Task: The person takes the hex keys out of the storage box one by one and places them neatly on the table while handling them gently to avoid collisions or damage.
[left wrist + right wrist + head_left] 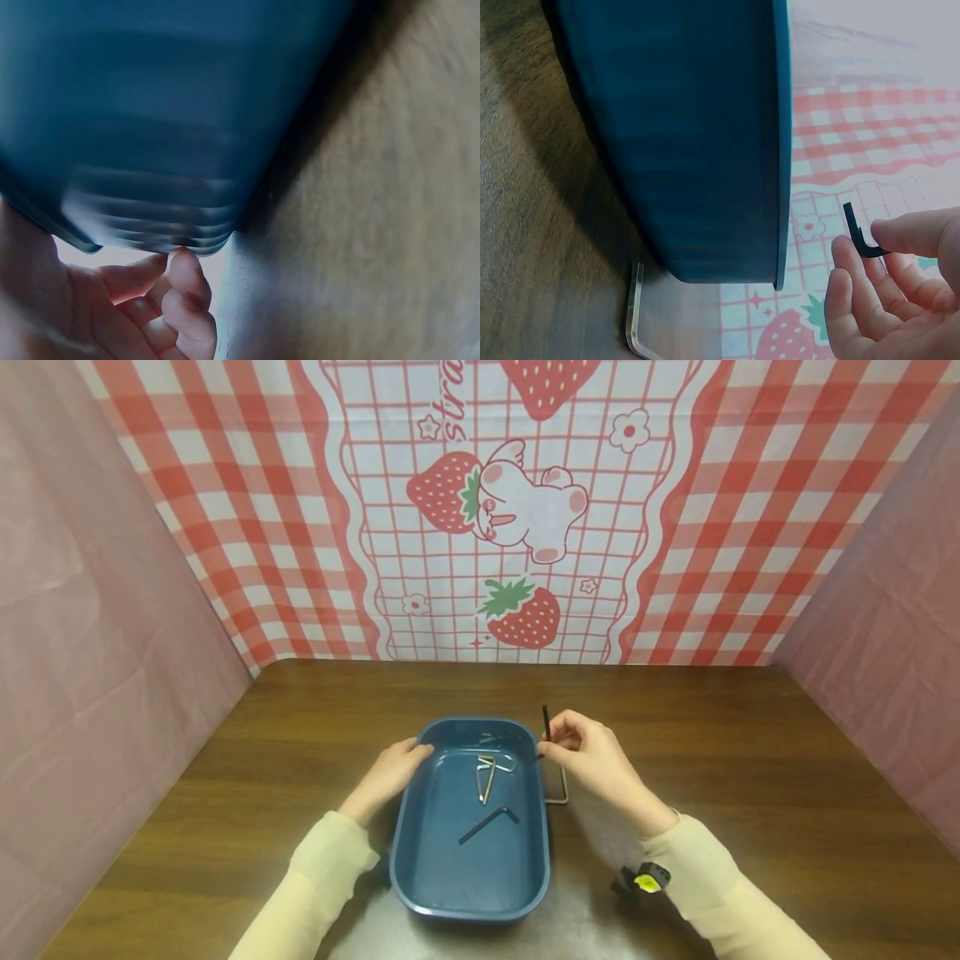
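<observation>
A black hex key (547,724) is pinched between the thumb and fingers of my right hand (596,756), beside the tray's far right rim. Its bent end shows in the right wrist view (860,238). My left hand (390,772) grips the far left side of the deep blue tray (472,893), thumb at the rim. In the left wrist view the fingers (193,289) curl against its outer wall. Inside the tray lie another black hex key (483,827) and several brass-coloured bent keys (491,781) grouped near the far end.
Just outside the tray's right wall, a brass-coloured bent rod (566,787) lies on the brown wooden table (697,743), partly hidden by the tray and my right hand. A checked strawberry cloth (525,527) hangs behind the table, with pink cloths at both sides.
</observation>
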Available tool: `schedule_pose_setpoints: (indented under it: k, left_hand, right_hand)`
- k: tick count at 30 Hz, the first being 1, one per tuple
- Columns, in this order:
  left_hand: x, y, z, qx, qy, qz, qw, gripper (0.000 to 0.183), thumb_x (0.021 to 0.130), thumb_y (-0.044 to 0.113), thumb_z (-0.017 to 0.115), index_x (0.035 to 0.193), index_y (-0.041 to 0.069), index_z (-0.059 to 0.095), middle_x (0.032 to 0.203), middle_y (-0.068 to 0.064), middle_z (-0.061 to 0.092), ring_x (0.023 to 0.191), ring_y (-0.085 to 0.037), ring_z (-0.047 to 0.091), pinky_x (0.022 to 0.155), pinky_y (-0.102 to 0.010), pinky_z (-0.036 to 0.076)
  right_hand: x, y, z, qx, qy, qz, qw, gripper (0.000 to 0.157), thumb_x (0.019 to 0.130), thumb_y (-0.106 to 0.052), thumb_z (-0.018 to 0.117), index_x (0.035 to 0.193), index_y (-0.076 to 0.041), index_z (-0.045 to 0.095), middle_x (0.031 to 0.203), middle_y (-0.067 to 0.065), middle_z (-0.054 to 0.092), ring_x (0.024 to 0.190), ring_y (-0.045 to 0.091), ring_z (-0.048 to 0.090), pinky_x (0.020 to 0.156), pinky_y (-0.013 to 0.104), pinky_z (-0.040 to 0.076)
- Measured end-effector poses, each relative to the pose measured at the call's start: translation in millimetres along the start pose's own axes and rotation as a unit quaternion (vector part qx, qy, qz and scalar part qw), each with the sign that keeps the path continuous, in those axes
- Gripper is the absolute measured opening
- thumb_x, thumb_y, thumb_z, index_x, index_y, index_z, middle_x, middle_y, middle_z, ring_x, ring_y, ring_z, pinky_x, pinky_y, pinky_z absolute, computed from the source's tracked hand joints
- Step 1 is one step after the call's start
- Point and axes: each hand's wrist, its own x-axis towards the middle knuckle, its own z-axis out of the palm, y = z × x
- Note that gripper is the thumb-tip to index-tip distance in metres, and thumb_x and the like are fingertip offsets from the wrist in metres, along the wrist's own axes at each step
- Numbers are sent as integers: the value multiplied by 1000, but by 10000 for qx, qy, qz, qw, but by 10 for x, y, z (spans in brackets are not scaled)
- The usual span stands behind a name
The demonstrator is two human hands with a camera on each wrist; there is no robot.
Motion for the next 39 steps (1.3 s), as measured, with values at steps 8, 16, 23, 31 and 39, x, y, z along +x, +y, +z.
schedule_pose_setpoints:
  k: [8, 16, 23, 31, 39]
  left_hand:
    - [-6, 6, 5, -54, -1, -24, 10000, 48, 93, 37, 39, 123, 2, 53, 118, -17, 59, 108, -33, 55, 91, -49, 41]
    - [-5, -8, 12, -125, -40, 1, 9999, 48, 94, 36, 38, 124, 2, 52, 120, -17, 57, 110, -33, 54, 93, -51, 40]
    - [-12, -7, 8, -104, -59, 17, 9999, 46, 94, 36, 38, 122, 2, 53, 118, -17, 59, 108, -33, 55, 92, -51, 41]
    - [-14, -13, 11, -65, -73, 25, 9999, 45, 94, 35, 38, 120, 2, 54, 116, -16, 60, 107, -32, 55, 91, -50, 42]
    - [-4, -9, 5, -70, -70, 33, 9999, 46, 94, 36, 38, 121, 2, 54, 116, -16, 60, 107, -32, 55, 91, -50, 41]
  right_hand:
    - [-21, 86, -62, 377, 159, 87, 9991, 13, 82, -10, 65, 88, 0, 58, 81, 13, 66, 63, 5, 60, 60, 20, 47]
    - [-23, 160, -114, 577, 240, 67, 9980, 13, 83, -5, 62, 91, 4, 57, 81, 13, 62, 64, 9, 61, 61, 24, 50]
    - [-32, 183, -141, 587, 158, 141, 9981, 17, 82, -2, 62, 96, 7, 56, 81, 13, 60, 63, 8, 59, 61, 26, 51]
    - [-40, 204, -164, 440, 137, 307, 9985, 17, 82, -4, 63, 95, 6, 56, 82, 14, 63, 64, 9, 60, 60, 24, 49]
    - [-12, 256, -187, 313, 235, 375, 9985, 15, 84, -5, 60, 93, 6, 57, 82, 14, 65, 64, 4, 58, 60, 23, 50]
